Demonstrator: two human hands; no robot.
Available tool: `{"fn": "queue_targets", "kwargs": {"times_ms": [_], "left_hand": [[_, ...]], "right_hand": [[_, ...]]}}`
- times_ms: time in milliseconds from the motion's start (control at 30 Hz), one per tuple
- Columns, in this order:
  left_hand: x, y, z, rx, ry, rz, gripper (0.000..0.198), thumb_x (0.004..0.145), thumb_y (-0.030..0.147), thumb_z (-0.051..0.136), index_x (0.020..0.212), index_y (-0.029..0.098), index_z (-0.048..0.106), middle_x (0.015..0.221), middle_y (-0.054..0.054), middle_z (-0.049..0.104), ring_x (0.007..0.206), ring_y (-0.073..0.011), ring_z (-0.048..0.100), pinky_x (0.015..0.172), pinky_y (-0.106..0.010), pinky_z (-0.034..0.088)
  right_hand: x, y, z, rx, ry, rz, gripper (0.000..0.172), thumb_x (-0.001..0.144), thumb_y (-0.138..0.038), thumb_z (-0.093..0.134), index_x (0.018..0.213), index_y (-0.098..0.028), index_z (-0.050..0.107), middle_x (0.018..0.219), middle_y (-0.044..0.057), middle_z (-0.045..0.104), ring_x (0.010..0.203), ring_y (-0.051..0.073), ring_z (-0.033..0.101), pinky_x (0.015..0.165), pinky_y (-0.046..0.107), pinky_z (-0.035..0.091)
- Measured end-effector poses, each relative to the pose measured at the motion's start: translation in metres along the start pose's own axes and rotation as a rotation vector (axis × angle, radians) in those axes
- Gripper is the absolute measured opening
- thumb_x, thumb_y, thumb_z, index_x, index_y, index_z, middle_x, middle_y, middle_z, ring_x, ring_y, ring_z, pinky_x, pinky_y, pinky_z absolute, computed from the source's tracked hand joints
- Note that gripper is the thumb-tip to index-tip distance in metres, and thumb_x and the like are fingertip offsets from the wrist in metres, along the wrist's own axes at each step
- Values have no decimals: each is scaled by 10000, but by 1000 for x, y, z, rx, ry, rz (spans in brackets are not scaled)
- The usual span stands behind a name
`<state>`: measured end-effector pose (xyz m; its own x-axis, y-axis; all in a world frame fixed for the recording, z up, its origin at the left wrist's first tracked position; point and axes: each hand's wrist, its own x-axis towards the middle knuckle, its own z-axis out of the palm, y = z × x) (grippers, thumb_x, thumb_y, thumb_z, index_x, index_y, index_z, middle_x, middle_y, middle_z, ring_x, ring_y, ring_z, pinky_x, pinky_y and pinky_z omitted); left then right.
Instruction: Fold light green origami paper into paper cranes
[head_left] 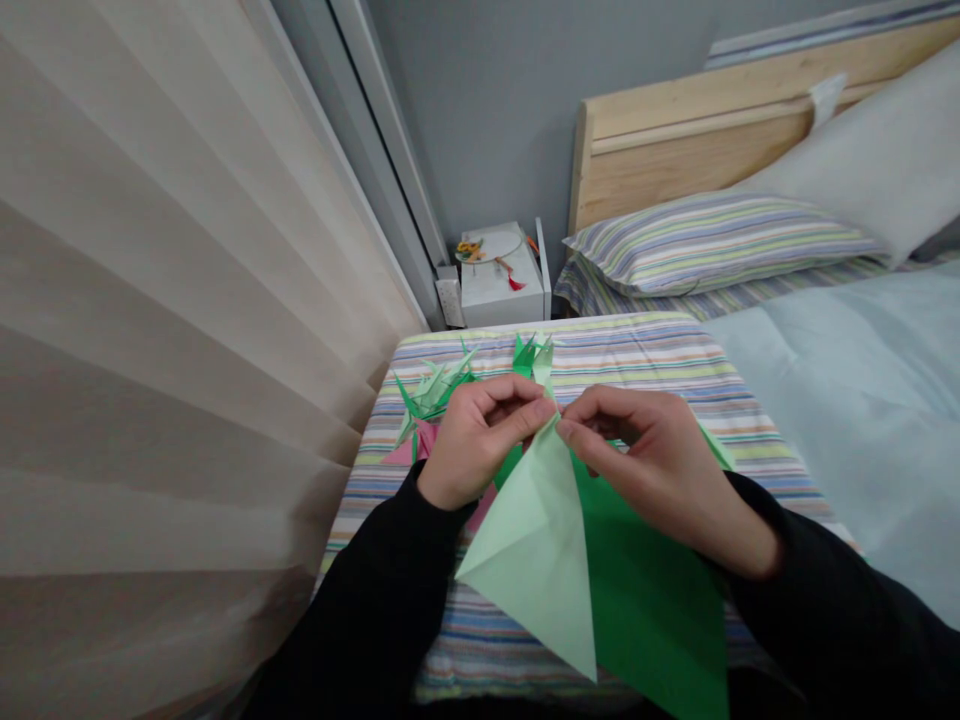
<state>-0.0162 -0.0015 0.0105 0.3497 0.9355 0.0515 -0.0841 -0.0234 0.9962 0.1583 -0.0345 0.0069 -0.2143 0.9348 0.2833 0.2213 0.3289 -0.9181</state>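
The left hand [480,440] and right hand [664,470] each pinch the apex of a two-tone green origami sheet [532,550] above the striped blanket [630,355]; even pressure should keep its layers aligned.

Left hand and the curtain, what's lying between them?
Head view: folded green paper pieces and pink paper on a striped bedcover, between the left hand and the curtain.

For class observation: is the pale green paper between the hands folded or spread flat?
Folded: the pale green paper shows a crease and layered flaps, narrowing between the left hand and right hand.
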Motion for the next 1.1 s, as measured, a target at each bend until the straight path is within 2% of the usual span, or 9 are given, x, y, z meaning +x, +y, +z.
{"fn": "queue_targets", "kwargs": {"times_ms": [333, 567, 867, 1100], "left_hand": [[2, 0, -1, -7, -34, 7, 294, 702, 344, 891, 703, 134, 685, 630, 17, 608, 559, -87, 517, 560, -216, 423], [3, -2, -3, -30, -36, -3, 245, 687, 262, 897, 732, 124, 700, 663, 14, 640, 572, -81, 550, 569, -199, 443], [3, -10, -5, -53, -45, 3, 238, 694, 254, 892, 758, 129, 701, 662, 21, 636, 564, -79, 552, 576, -206, 461], [3, -8, -3, -4, -61, 19, 245, 688, 259, 896, 774, 130, 706, 642, 31, 608, 534, -66, 518, 524, -188, 453]], "right_hand": [[-2, 4, -2, 17, -14, 13, 132, 855, -133, 614, 735, -166, 656, 630, -30, 609, 571, 91, 532, 535, 220, 408], [0, 4, -2, 27, -22, 22, 125, 869, -144, 610, 763, -155, 675, 642, -25, 619, 581, 92, 532, 542, 223, 402], [0, 4, -3, -1, -58, 36, 149, 899, -174, 589, 781, -148, 677, 699, 3, 669, 625, 109, 552, 591, 245, 408], [4, 4, -6, 13, -54, 69, 320, 965, -331, 547, 700, -168, 622, 642, -21, 549, 637, 118, 490, 612, 272, 355]]}}
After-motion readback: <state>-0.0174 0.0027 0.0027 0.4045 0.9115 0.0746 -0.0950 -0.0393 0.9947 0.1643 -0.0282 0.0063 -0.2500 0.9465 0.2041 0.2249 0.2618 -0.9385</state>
